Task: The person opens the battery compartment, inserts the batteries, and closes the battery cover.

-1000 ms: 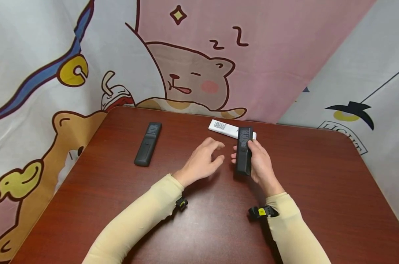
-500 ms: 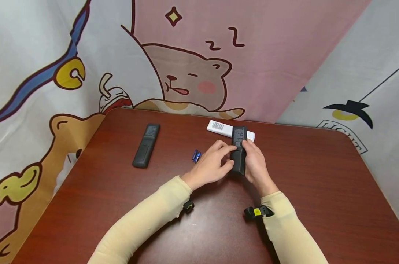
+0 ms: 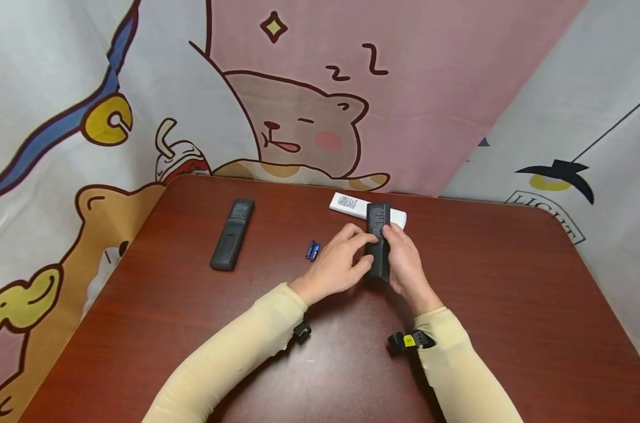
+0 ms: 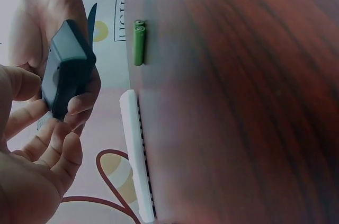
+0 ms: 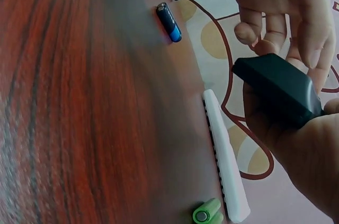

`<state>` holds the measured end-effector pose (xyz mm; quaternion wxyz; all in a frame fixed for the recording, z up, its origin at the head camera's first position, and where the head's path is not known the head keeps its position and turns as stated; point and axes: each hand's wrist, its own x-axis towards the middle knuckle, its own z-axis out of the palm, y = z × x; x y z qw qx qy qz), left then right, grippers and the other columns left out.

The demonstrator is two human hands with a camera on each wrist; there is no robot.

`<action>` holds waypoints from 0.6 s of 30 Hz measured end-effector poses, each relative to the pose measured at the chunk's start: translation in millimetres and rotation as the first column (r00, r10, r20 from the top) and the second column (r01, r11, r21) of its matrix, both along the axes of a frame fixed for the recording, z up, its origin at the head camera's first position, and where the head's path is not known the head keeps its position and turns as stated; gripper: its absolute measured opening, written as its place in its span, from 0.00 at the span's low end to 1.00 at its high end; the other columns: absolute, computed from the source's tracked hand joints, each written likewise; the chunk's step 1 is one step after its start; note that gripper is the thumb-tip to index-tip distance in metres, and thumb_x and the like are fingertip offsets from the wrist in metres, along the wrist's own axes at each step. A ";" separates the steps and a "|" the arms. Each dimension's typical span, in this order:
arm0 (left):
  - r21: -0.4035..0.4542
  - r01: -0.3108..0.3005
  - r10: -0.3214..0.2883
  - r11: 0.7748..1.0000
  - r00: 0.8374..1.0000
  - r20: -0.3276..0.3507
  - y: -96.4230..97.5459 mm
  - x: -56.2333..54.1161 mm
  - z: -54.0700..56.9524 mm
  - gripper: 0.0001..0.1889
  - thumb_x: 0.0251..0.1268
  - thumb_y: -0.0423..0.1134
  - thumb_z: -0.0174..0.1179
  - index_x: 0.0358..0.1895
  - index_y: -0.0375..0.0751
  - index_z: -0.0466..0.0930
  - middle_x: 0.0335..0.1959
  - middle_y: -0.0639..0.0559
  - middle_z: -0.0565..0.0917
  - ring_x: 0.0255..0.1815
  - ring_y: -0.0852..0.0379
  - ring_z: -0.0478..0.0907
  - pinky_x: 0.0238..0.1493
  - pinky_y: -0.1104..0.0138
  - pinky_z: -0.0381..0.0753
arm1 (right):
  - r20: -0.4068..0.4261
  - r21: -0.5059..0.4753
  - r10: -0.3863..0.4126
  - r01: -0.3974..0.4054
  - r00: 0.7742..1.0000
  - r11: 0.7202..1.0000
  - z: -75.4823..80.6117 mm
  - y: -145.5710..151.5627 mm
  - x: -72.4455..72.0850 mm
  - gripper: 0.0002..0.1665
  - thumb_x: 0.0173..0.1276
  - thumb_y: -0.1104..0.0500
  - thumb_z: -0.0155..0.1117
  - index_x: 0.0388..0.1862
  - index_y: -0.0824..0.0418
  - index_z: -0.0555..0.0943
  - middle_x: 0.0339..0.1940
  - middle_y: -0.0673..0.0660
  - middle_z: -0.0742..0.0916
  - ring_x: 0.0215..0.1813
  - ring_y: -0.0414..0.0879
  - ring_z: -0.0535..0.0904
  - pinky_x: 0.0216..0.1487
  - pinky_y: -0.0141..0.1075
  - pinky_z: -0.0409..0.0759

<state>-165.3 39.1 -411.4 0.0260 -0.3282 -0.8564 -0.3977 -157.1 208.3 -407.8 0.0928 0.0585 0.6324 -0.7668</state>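
Observation:
My right hand [image 3: 406,267] grips a black remote control [image 3: 379,252], back side up, its thumb along the right edge. From the left, my left hand [image 3: 338,264] reaches to the same remote. Its index fingertip touches the back near the battery cover, with the thumb by the lower left side. In the left wrist view the remote [image 4: 66,70] is seen end-on between both hands. Behind it in the head view lies a white remote [image 3: 349,204], partly covered. Two blue batteries [image 3: 312,251] lie just left of my left hand.
A second black remote [image 3: 232,235] lies face down on the left of the brown table [image 3: 510,282]. Green batteries [image 4: 139,44] show beyond the white remote in the wrist views; the head view hides them. A printed curtain [image 3: 431,106] hangs behind the table.
My left hand has moved right onto the held remote, uncovering the blue batteries. Over the last half second both hands stay nearly still. The head view has shifted slightly.

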 end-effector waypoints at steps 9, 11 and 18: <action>0.059 0.009 -0.013 0.998 0.997 0.081 3.2 -4.0 5.1 0.10 0.71 0.34 0.62 0.52 0.40 0.80 0.49 0.49 0.74 0.44 0.55 0.76 0.45 0.68 0.77 | -0.040 0.044 -0.001 0.003 0.999 0.999 2.1 -7.7 2.6 0.25 0.88 0.50 0.34 0.69 0.65 0.66 0.41 0.54 0.83 0.40 0.44 0.82 0.39 0.36 0.84; 0.067 0.013 -0.019 0.998 0.995 0.094 3.5 -4.8 5.9 0.08 0.71 0.34 0.62 0.50 0.40 0.79 0.48 0.49 0.74 0.42 0.56 0.76 0.44 0.69 0.76 | -0.042 0.057 -0.013 0.015 0.999 0.998 2.9 -9.1 3.2 0.24 0.88 0.51 0.35 0.68 0.65 0.67 0.41 0.54 0.82 0.39 0.44 0.82 0.38 0.35 0.84; 0.097 0.021 -0.032 0.995 0.994 0.107 0.9 -6.1 10.5 0.07 0.71 0.33 0.64 0.47 0.37 0.79 0.46 0.46 0.76 0.43 0.53 0.77 0.45 0.68 0.77 | -0.040 0.057 -0.011 0.013 0.999 0.998 2.8 -10.3 5.5 0.24 0.88 0.51 0.35 0.67 0.65 0.67 0.42 0.54 0.81 0.39 0.42 0.82 0.38 0.35 0.84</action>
